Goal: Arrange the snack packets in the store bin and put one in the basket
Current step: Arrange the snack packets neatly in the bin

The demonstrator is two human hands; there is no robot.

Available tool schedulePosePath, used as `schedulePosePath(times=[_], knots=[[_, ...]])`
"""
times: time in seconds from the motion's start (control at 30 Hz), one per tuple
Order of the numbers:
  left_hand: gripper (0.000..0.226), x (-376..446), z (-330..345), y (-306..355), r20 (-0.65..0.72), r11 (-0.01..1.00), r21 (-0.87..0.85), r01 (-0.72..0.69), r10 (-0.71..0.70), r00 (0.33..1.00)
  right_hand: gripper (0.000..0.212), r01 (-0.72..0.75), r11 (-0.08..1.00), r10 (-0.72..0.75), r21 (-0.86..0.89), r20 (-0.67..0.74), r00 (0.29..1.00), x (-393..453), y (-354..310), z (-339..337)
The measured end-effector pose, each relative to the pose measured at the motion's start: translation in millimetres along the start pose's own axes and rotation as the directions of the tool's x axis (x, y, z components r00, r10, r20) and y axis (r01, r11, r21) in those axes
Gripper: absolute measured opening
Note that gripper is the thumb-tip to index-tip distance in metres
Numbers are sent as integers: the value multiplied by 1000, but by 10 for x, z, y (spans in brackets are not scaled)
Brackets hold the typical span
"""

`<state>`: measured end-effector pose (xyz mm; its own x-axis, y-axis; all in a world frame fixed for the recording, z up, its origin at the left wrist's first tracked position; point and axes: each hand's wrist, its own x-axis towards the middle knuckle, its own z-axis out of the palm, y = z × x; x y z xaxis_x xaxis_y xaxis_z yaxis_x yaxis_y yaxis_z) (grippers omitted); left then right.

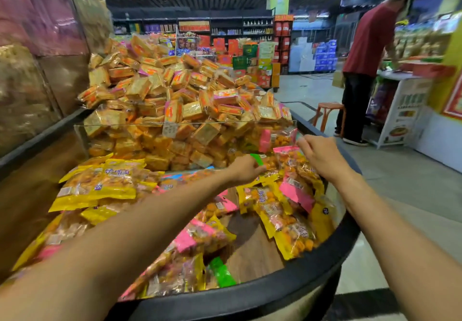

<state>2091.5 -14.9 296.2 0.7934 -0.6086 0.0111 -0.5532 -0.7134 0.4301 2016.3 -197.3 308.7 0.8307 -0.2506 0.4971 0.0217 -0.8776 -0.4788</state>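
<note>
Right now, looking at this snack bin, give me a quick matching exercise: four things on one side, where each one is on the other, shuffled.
Things:
1. left hand
2. right hand
3. green packet
4. orange stool

Places:
A. on the floor beyond the bin
B. gripping a green-edged packet
C. near the bin's front rim
D. pinching a pink-topped packet by the clear divider

Pairs: 1-B, 2-D, 3-C, 4-A
</note>
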Motion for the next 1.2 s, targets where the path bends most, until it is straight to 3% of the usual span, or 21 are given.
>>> schedulePosePath(times=[0.13, 0.3, 0.63, 0.7, 0.9, 1.0, 1.1, 1.2], knots=[[36, 291, 404, 316, 61, 969, -245, -8, 24, 998, 46, 10, 1000, -10, -10, 36, 999, 18, 44, 32], [45, 434, 677, 454, 88, 917, -396, 45, -11, 996, 46, 47, 998, -45, -33, 61, 997, 55, 78, 71], [23, 363, 583, 295, 152, 815, -539, 214, -156, 976, 43, -52, 999, 52, 11, 39, 998, 34, 134, 79], [15, 271, 456, 213, 123, 809, -547, 214, -174, 977, 42, -85, 996, 84, 13, 49, 995, 33, 147, 87], [34, -343, -159, -224, 7, 744, -652, 143, -183, 983, 43, -75, 997, 75, -9, 80, 994, -56, 10, 39], [28, -826, -462, -505, -53, 711, -693, 121, -217, 975, 40, -52, 995, 65, -89, 149, 987, -117, -113, 35], [20, -1199, -644, -756, -98, 687, -718, 114, -261, 960, 34, 9, 985, 31, -172, 228, 973, -118, -404, 94], [18, -1342, -685, -945, -164, 661, -744, 100, -326, 931, 33, 60, 995, -34, -84, 280, 959, -88, -949, 254]])
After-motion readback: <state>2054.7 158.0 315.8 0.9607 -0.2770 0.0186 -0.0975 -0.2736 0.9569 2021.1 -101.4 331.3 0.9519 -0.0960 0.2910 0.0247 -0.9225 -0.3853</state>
